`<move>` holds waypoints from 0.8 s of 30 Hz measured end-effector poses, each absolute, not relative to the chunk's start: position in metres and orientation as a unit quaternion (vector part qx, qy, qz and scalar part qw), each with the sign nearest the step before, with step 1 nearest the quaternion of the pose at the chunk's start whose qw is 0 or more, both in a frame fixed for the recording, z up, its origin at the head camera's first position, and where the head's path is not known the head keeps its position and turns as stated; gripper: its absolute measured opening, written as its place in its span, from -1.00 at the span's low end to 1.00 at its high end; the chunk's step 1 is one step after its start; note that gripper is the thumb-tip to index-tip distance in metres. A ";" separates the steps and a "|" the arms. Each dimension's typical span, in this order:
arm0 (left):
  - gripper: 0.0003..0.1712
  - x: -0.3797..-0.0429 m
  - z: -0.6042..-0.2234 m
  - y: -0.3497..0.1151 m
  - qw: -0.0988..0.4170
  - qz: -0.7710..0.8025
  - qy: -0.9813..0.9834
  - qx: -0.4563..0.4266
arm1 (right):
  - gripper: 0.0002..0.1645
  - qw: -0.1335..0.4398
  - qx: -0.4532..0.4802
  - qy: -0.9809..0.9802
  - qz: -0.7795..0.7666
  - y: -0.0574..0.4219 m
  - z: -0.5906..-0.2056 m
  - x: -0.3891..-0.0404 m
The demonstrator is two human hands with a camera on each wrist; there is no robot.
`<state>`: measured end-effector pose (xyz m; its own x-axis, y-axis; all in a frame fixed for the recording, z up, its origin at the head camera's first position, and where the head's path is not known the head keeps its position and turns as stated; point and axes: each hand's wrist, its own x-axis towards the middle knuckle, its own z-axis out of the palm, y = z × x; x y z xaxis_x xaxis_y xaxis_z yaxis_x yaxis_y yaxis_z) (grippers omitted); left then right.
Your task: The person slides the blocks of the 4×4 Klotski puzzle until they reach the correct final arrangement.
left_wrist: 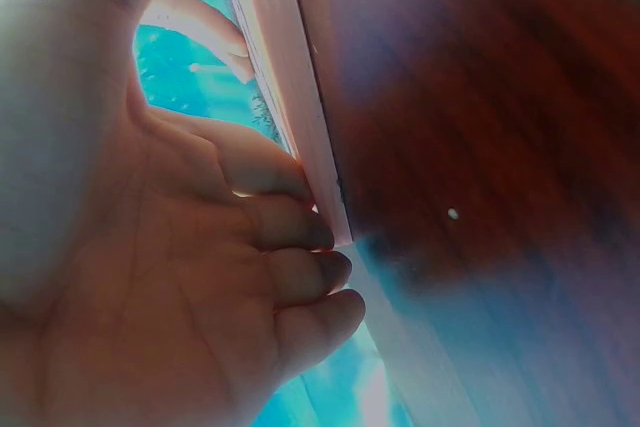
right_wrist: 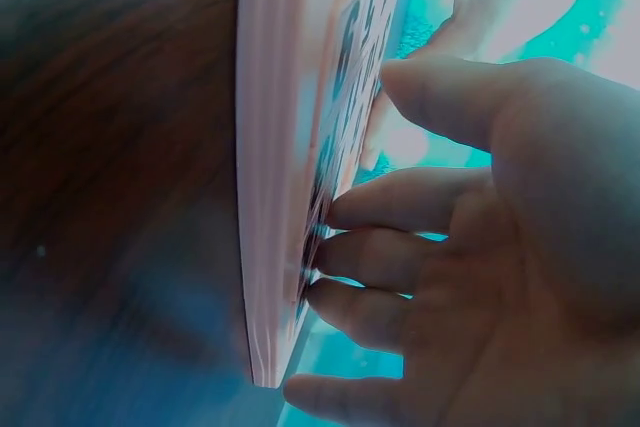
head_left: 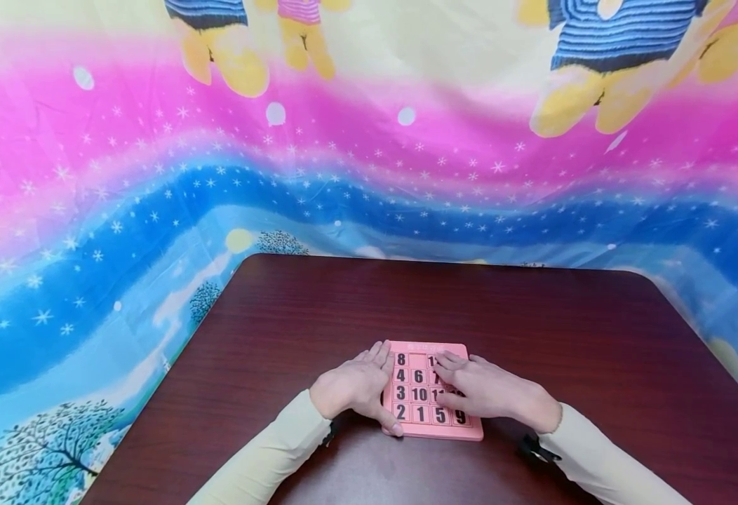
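Note:
On the table lies a pink sliding number puzzle with black-numbered tiles; its top row has a gap right after the 8. Along its left side my left hand rests, fingers extended towards the top corner and thumb at the bottom left corner. The left wrist view has those fingertips against the puzzle's side edge. My right hand reaches over from the right, its fairly straight fingers touching the upper right tiles and hiding several of them. In the right wrist view its fingertips meet the tile face, thumb held apart.
The dark brown table extends around the puzzle, with rounded far corners. A printed cloth in pink and blue hangs behind it and along the sides. A black strap piece sits under the right wrist.

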<state>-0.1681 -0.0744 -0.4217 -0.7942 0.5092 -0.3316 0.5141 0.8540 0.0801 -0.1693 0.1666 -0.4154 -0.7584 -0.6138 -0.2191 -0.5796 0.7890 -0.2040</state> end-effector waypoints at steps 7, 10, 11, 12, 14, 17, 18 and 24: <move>0.55 -0.168 -0.422 -0.074 0.174 -0.006 0.947 0.269 | -0.21 0.144 -0.309 0.939 -0.052 0.166 -0.413 -0.168; 0.55 -0.168 -0.422 -0.075 0.173 -0.006 0.947 0.269 | -0.18 0.145 -0.312 0.938 -0.049 0.162 -0.409 -0.167; 0.55 -0.168 -0.422 -0.075 0.173 -0.006 0.947 0.269 | -0.18 0.144 -0.315 0.937 -0.049 0.160 -0.409 -0.167; 0.54 -0.168 -0.421 -0.075 0.173 -0.007 0.947 0.269 | -0.19 0.145 -0.316 0.936 -0.049 0.158 -0.408 -0.167; 0.54 -0.168 -0.422 -0.075 0.175 -0.005 0.947 0.270 | -0.19 0.148 -0.321 0.934 -0.050 0.154 -0.406 -0.167; 0.54 -0.168 -0.421 -0.074 0.174 -0.010 0.946 0.272 | -0.20 0.147 -0.331 0.931 -0.050 0.146 -0.405 -0.167; 0.54 -0.168 -0.421 -0.074 0.174 -0.012 0.946 0.272 | -0.20 0.147 -0.333 0.930 -0.049 0.143 -0.405 -0.168; 0.53 -0.168 -0.422 -0.076 0.176 -0.001 0.946 0.273 | -0.20 0.148 -0.350 0.924 -0.048 0.126 -0.406 -0.172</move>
